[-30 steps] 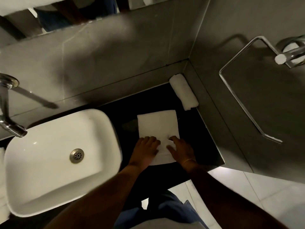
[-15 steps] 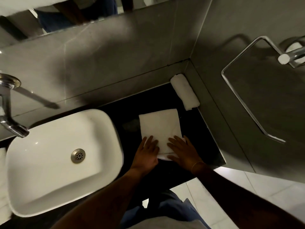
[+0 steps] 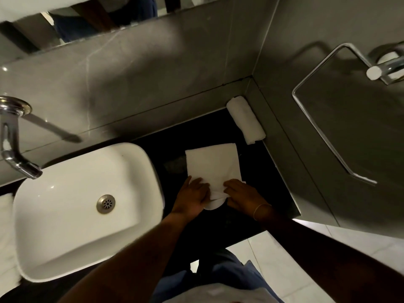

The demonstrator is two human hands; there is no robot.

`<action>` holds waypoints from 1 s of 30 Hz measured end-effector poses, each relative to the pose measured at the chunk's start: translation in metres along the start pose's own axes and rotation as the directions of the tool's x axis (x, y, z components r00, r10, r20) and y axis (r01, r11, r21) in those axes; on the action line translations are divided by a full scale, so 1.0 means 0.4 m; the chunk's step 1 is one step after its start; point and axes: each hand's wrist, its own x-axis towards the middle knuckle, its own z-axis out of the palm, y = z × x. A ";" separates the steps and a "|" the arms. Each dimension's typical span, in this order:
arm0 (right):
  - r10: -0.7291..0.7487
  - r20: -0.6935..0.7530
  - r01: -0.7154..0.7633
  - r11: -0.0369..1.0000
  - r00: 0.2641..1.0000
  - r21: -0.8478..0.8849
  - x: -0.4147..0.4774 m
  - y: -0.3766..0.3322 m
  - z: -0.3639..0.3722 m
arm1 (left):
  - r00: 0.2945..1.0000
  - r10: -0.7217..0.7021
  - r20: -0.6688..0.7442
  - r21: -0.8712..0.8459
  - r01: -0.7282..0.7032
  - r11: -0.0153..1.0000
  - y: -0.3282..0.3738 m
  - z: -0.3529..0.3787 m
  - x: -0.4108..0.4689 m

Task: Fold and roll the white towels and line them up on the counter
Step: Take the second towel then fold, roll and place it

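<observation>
A folded white towel [image 3: 212, 162] lies flat on the black counter [image 3: 269, 178], right of the sink. Its near end is curled up into a small roll. My left hand [image 3: 192, 199] grips that curled end from the left and my right hand [image 3: 242, 196] grips it from the right. A finished rolled white towel [image 3: 246, 119] lies against the right wall at the back corner of the counter, apart from the flat one.
A white basin [image 3: 87, 206] fills the left of the counter, with a chrome tap [image 3: 13, 145] above it. A chrome towel ring [image 3: 323, 125] sticks out from the right wall. More white cloth [image 3: 5, 206] shows at the far left edge. A mirror runs along the top.
Both hands have slid back to the towel's near edge and closed on it. That edge has lifted and curled over into the start of a roll.
</observation>
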 end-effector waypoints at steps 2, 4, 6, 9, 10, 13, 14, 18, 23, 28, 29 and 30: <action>0.067 0.034 -0.068 0.998 0.997 0.019 0.015 -0.007 -0.013 | 0.998 0.062 0.027 0.100 -0.064 0.993 0.023 -0.003 -0.015; 0.165 0.073 -0.169 0.984 0.984 0.049 0.030 -0.016 -0.026 | 0.988 0.086 0.130 0.170 -0.108 0.979 0.026 0.000 -0.028; 0.196 0.109 -0.205 0.976 0.975 0.076 0.031 -0.021 -0.038 | 0.987 0.084 0.139 0.134 -0.103 0.986 0.017 0.020 -0.032; 0.163 0.162 -0.180 0.979 0.973 0.092 0.014 -0.016 -0.038 | 0.997 -0.003 0.076 -0.028 0.005 1.000 0.018 0.028 -0.025; 0.141 0.201 -0.157 0.985 0.969 0.065 0.011 -0.013 -0.035 | 0.997 -0.044 0.056 -0.073 0.048 0.996 0.025 0.021 -0.024; 0.097 0.240 -0.097 0.995 0.966 -0.011 0.002 -0.015 -0.023 | 0.994 -0.095 0.052 -0.114 0.100 0.988 0.028 0.006 -0.013; 0.103 0.215 -0.105 0.994 0.971 -0.001 -0.002 -0.017 -0.023 | 0.993 -0.102 0.060 -0.106 0.108 0.988 0.027 -0.001 -0.007; 0.236 0.127 -0.251 0.961 0.963 0.117 0.004 -0.028 -0.039 | 0.994 -0.101 0.046 -0.017 0.102 0.995 0.027 -0.021 0.028; 0.279 0.169 -0.310 0.928 0.945 0.206 0.066 -0.021 -0.083 | 0.991 -0.134 0.003 -0.097 0.134 0.986 0.029 -0.025 0.046; 0.230 0.119 -0.253 0.937 0.966 0.243 0.089 -0.009 -0.091 | 0.991 -0.128 -0.026 -0.023 0.128 0.992 0.038 -0.032 0.056; 0.192 0.053 -0.199 0.962 0.980 0.187 0.089 -0.007 -0.086 | 0.996 -0.086 -0.009 0.024 0.086 0.996 0.035 -0.030 0.054; 0.157 -0.019 -0.154 0.983 0.987 0.102 0.084 -0.002 -0.078 | 0.999 -0.046 0.013 0.073 0.045 0.996 0.032 -0.025 0.052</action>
